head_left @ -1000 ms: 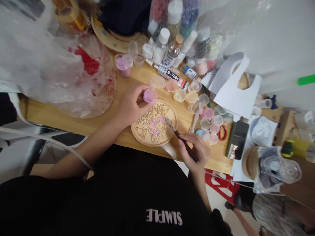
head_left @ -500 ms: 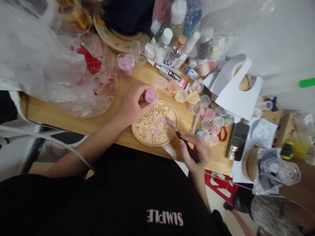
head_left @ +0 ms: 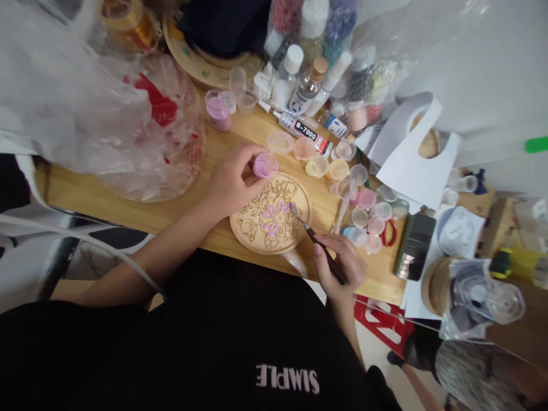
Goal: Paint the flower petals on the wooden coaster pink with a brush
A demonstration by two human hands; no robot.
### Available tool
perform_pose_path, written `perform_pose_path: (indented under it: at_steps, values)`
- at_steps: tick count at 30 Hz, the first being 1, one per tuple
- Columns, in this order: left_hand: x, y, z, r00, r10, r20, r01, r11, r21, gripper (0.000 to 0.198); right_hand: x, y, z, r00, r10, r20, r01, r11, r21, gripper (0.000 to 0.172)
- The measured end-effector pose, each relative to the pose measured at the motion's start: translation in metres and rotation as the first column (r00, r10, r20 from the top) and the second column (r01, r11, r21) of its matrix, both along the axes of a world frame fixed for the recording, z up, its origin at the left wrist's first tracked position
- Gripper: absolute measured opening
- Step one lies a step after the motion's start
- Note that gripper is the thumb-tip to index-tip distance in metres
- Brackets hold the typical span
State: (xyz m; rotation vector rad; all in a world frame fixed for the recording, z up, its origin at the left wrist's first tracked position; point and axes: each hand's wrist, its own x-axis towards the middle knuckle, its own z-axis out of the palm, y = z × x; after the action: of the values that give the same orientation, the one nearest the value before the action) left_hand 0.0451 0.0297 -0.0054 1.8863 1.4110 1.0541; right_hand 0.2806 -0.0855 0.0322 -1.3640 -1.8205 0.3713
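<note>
A small clear cup of light purple paste (head_left: 265, 165) is pinched in my left hand (head_left: 236, 184), above the upper left rim of a round wooden board (head_left: 242, 238). Gold outlines of flowers cover the board, and several petals near its middle are filled with purple. My right hand (head_left: 345, 264) grips a palette knife (head_left: 314, 238) by its dark handle. The knife's metal blade is over the right part of the flower pattern; whether it touches the board cannot be made out.
Behind the board lie a glue tube (head_left: 306, 132) and several bottles (head_left: 306, 85). Small cups of coloured paste (head_left: 359, 217), red scissors (head_left: 389, 233) and a dark phone (head_left: 414, 245) are at the right. A plastic bag (head_left: 158, 137) covers the left. At lower right, a person's legs (head_left: 422, 388) show.
The view has shifted slightly. Both hands keep nearly the same pose, with the cup and the palette knife still held in them.
</note>
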Motion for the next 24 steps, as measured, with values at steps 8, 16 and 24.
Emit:
perform_pose_path:
  at_steps: [8, 16, 24]
  values:
    - [-0.0006, 0.0009, -0.0023, 1.0, 0.003, 0.003, -0.003, 0.999, -0.032, 0.028, 0.0007, -0.0009, -0.0002, 1.0, 0.0, 0.024, 0.0, 1.0, 0.0, 0.019]
    - [-0.0007, 0.0015, -0.002, 1.0, -0.007, 0.02, 0.008, 0.999, -0.04, 0.026, -0.0006, -0.0012, 0.0001, 1.0, -0.002, 0.024, 0.003, 1.0, -0.006, 0.02]
    - [-0.0013, 0.0016, -0.0012, 1.0, 0.001, 0.008, 0.0, 0.999, -0.036, 0.027, 0.0012, -0.0042, -0.0019, 0.999, 0.013, 0.052, -0.013, 1.0, -0.002, 0.021]
